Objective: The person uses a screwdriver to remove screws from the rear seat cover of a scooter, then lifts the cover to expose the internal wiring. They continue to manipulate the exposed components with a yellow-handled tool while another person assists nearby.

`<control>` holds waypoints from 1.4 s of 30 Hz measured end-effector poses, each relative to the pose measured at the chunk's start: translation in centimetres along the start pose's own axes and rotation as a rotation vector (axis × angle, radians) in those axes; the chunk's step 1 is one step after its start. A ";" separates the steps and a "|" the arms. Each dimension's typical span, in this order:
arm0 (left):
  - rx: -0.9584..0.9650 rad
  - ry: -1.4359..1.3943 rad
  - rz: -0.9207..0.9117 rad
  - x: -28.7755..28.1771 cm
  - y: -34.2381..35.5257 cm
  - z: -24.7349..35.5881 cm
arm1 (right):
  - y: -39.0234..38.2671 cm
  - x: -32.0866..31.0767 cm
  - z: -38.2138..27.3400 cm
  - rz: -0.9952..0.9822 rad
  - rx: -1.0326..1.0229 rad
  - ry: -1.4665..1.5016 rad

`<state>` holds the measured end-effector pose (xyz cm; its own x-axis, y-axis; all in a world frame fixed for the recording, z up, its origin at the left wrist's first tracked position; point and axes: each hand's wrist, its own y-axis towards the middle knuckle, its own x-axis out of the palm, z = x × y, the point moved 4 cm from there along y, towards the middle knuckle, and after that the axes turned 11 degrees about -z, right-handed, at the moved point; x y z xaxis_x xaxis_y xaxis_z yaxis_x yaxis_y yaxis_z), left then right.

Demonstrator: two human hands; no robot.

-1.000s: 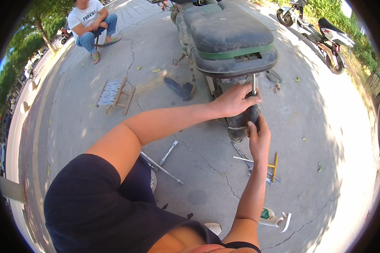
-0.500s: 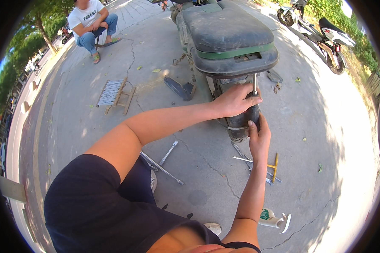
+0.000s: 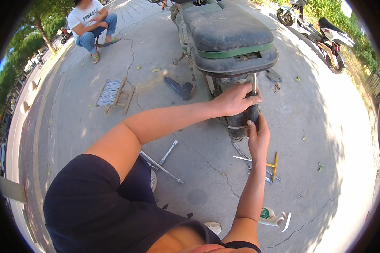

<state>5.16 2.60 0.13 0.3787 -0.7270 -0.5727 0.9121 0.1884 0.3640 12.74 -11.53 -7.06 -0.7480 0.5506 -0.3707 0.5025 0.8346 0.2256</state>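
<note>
A dark green scooter [image 3: 228, 33] stands on the pavement with its rear toward me. My left hand [image 3: 234, 100] reaches across and grips the handle of a screwdriver [image 3: 254, 83] whose thin shaft points up into the underside of the scooter's tail. My right hand [image 3: 257, 135] presses its fingers against the black rear fender [image 3: 242, 120] just below, steadying it.
Wrenches [image 3: 166, 154] and a yellow-handled tool [image 3: 274, 166] lie on the cracked concrete [image 3: 198, 177] near me. A black plastic panel [image 3: 179, 87] and a small wooden stool [image 3: 116, 93] lie to the left. A seated person [image 3: 90, 21] is far left; another scooter [image 3: 321, 31] is parked far right.
</note>
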 end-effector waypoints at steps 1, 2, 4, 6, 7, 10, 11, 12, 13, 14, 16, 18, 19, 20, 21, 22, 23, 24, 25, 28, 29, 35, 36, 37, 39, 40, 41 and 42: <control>0.026 0.009 0.013 0.0 0.0 0.2 | 0.0 0.0 0.2 0.013 -0.031 -0.031; 0.053 0.019 0.027 -0.1 0.0 0.4 | 0.0 0.0 0.8 0.025 -0.061 -0.063; -0.063 -0.040 -0.032 -0.4 -0.1 0.5 | -0.1 0.0 1.0 0.034 -0.067 -0.059; -0.183 -0.135 -0.076 -0.3 -0.2 0.6 | -0.2 0.3 0.8 0.026 -0.018 0.012; -0.154 -0.118 -0.049 -0.3 -0.2 0.7 | -0.1 0.3 0.4 0.064 -0.020 0.055; -0.131 -0.118 -0.010 -0.3 -0.3 1.1 | 0.4 0.2 -0.2 0.151 -0.024 0.128; -0.166 -0.152 -0.026 -0.4 -0.2 1.4 | 0.6 0.2 -0.3 0.162 -0.023 0.114; -0.200 -0.186 -0.043 -0.3 -0.2 1.5 | 0.7 0.1 -0.3 0.173 -0.022 0.099; -0.164 -0.141 -0.024 -0.2 0.0 1.4 | 0.7 0.0 0.0 0.172 -0.076 0.017; -0.132 -0.093 -0.003 -0.2 0.2 1.1 | 1.0 0.2 0.7 0.167 -0.131 -0.063; -0.093 -0.072 0.022 -0.1 0.2 0.6 | 1.1 0.3 1.3 0.125 -0.171 -0.060; -0.080 -0.125 0.030 -0.1 -0.1 0.3 | 0.8 0.3 1.2 0.050 -0.142 0.105; -0.074 -0.166 0.031 -0.1 0.0 0.2 | 0.8 0.0 1.0 0.037 -0.104 0.136; -0.068 -0.207 0.031 0.0 0.1 0.2 | 0.8 -0.3 0.8 0.023 -0.068 0.167; -0.063 -0.248 0.032 0.0 0.2 0.2 | 0.9 -0.4 0.8 0.010 -0.031 0.198; -0.050 -0.240 0.038 0.1 0.3 0.2 | 1.1 -0.4 0.9 0.082 -0.037 0.208; -0.037 -0.232 0.044 0.1 0.4 0.2 | 1.1 -0.4 0.9 0.109 -0.012 0.168; -0.024 -0.225 0.050 0.2 0.5 0.2 | 1.0 -0.3 0.8 0.135 0.014 0.127; -0.066 -0.237 0.015 0.2 0.5 0.5 | 1.0 -0.2 0.8 0.160 0.039 0.089; -0.145 -0.225 -0.045 0.1 0.5 1.1 | 0.8 0.2 0.3 0.252 -0.091 0.027; -0.141 -0.190 -0.037 -0.1 0.4 1.1 | 0.7 0.2 0.1 0.245 -0.101 -0.047; -0.228 0.615 -0.508 -2.4 -1.8 8.0 | -0.2 -1.4 -0.1 0.237 -0.132 -0.097; -0.237 0.608 -0.605 -3.2 -2.5 9.8 | -0.2 -1.4 -0.3 0.210 -0.110 -0.052; -0.002 0.479 -0.380 -4.7 -3.1 12.0 | -0.4 -1.4 -0.4 0.188 -0.082 -0.010; 0.328 0.423 0.074 -7.9 -3.8 15.3 | -0.7 -1.3 -0.8 0.192 -0.070 0.002; 0.356 0.724 0.209 -9.7 -4.0 16.5 | -0.6 -0.9 -1.2 0.186 -0.076 0.011; 0.330 0.794 0.184 -10.9 -3.3 16.1 | -0.6 -0.4 -1.5 0.169 -0.064 0.039; 0.312 0.860 0.159 -12.1 -2.1 15.5 | -0.6 -0.1 -1.6 0.160 -0.052 0.061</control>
<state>-3.77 0.71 17.66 0.5954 0.0557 -0.8015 0.8034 -0.0325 0.5946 11.81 -12.02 -5.70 -0.6863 0.6749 -0.2713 0.5950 0.7354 0.3241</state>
